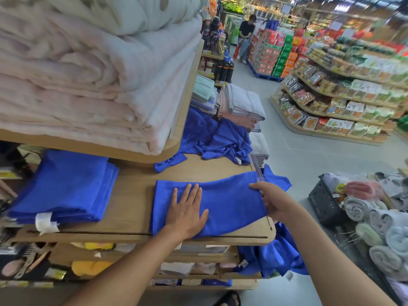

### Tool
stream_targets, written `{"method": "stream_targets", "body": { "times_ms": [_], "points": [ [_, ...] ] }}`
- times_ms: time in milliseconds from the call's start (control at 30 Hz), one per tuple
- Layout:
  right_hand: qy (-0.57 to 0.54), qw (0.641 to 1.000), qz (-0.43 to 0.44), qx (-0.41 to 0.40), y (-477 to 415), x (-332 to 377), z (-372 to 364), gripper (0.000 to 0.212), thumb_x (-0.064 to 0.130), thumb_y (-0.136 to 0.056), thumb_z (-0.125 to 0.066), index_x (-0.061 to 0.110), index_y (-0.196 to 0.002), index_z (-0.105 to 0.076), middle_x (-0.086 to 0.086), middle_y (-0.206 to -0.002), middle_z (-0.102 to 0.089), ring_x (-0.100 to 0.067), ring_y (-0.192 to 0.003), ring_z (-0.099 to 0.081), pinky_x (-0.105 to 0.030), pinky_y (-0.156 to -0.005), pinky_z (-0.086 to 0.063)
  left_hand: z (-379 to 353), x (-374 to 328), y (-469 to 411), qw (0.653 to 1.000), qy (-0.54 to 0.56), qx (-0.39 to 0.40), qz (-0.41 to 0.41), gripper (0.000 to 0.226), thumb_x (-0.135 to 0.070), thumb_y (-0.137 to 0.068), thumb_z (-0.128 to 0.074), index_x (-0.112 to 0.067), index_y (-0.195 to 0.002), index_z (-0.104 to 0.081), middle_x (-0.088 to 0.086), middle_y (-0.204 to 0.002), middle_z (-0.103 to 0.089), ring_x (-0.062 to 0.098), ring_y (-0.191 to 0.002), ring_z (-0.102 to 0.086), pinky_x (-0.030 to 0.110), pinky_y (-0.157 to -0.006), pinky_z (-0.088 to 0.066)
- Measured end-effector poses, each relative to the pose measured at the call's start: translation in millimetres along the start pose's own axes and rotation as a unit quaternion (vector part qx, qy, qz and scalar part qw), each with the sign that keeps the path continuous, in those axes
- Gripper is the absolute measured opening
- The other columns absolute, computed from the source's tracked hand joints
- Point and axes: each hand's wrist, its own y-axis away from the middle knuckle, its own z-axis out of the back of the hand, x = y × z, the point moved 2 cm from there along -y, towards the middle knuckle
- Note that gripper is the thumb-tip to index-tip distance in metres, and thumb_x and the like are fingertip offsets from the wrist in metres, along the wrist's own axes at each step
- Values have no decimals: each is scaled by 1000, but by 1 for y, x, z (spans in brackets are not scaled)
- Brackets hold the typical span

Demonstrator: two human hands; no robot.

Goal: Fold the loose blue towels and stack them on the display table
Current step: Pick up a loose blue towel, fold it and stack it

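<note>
From the head camera, the blue towel (pixel 220 195) being worked lies as a long band on the wooden display table (pixel 132 195), at its right front corner, with its right end running over the table's edge. The left hand (pixel 187 213) lies flat on the band's left part, fingers straight and slightly spread, pressing it down. The right hand (pixel 271 199) is closed on the band's right end at the table edge, thumb on top and fingers curled round the cloth.

The step in hand looks like bringing that right end across to halve the band. To do it well, the flat palm should keep the left part pinned so the layers do not slide, while the right end is lifted just clear and laid edge on edge. The near hem should run along the table's front edge as a guide, and then the cloth should be smoothed outward from the fold.

More blue cloth (pixel 271 257) hangs below the corner (whether it belongs to this towel I cannot tell), so it should be checked before pulling, or it may drag.

The folded stack (pixel 64 186) sits well to the left on the same table, and the finished fold should match its outline. The loose heap (pixel 212 133) waits at the back.
</note>
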Motion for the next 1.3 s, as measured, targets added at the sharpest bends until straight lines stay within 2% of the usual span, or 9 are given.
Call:
{"method": "stream_targets", "body": {
  "times_ms": [100, 267, 500, 633, 833, 967, 1067, 1133, 1300],
  "points": [
    [17, 996, 75, 40, 13, 30, -23, 15, 12, -93, -69, 16, -89, -56, -4, -69, -42, -12, -50, -38, -21, -44, -31, -2, 1, -1, 1000, -3, 0, -5, 78, -61, -101, -13, -16, -162, 2, -1, -170, 9, 18, -156, 16, 56, -124, 9],
    [80, 982, 131, 114, 31, 46, -87, 17, 7, -89, -72, 13, -93, -57, -12, -83, -54, -23, -71, -53, -26, -60, -45, -3, 4, 3, 999, -24, -33, -15, 81, -61, -95, -2, -15, -163, -3, 0, -171, 1, 21, -157, 7, 56, -123, 5],
    [123, 978, 123, 118, 25, 33, -149, 17, 5, -89, -71, 10, -92, -55, -2, -65, -51, -10, -51, -47, -19, -49, -46, 18, 39, 11, 981, 137, -136, 11, 55, -37, -103, -34, -19, -155, -33, 0, -163, -31, 20, -154, -18, 45, -126, -13],
    [190, 964, 151, 105, 15, 35, -188, 17, 10, -85, -74, 12, -87, -57, -1, -60, -55, -11, -46, -48, -22, -50, -49, 25, 88, 30, 815, 524, -156, 193, 41, -28, -109, -40, -16, -147, -49, 0, -152, -49, 18, -141, -43, 36, -121, -29],
    [340, 922, 145, 114, -18, -14, -253, 25, 19, -92, -69, 14, -72, -55, -9, -63, -55, -15, -47, -53, -25, -45, -50, 29, 105, 37, 613, 737, -151, 242, 34, -19, -111, -35, -5, -129, -59, 18, -141, -59, 25, -131, -55, 42, -116, -40],
    [312, 919, 232, 67, -22, -26, -236, 26, 30, -94, -59, 10, -78, -64, 3, -65, -61, -11, -61, -59, -39, -62, -56, 30, 112, 34, 652, 702, -146, 245, 39, -18, -110, -39, -6, -146, -47, 13, -152, -48, 24, -141, -45, 44, -120, -33],
    [364, 852, 376, -25, -14, -28, -197, 21, 30, -96, -52, 27, -105, -71, 17, -101, -69, 4, -94, -60, -20, -84, -47, 43, 107, 36, 822, 493, -219, 183, 48, -18, -105, -44, -15, -153, -40, -5, -154, -42, 11, -144, -37, 28, -119, -27],
    [473, 766, 431, -64, -15, -37, -182, 39, 30, -102, -51, 19, -137, -61, 3, -140, -59, -14, -133, -50, -31, -108, -41, 53, 89, 30, 907, 337, -239, 82, 52, -20, -104, -42, -15, -155, -38, -3, -160, -36, 10, -150, -27, 27, -121, -24],
    [589, 732, 335, -76, -33, -68, -179, 71, 59, -106, -26, 18, -163, -20, 3, -172, -13, -16, -159, -4, -39, -126, -10, 30, 74, 11, 988, 119, -57, 75, 62, -41, -108, -24, -15, -163, -10, -1, -171, -6, 15, -157, 2, 42, -127, -7]
  ]
}}
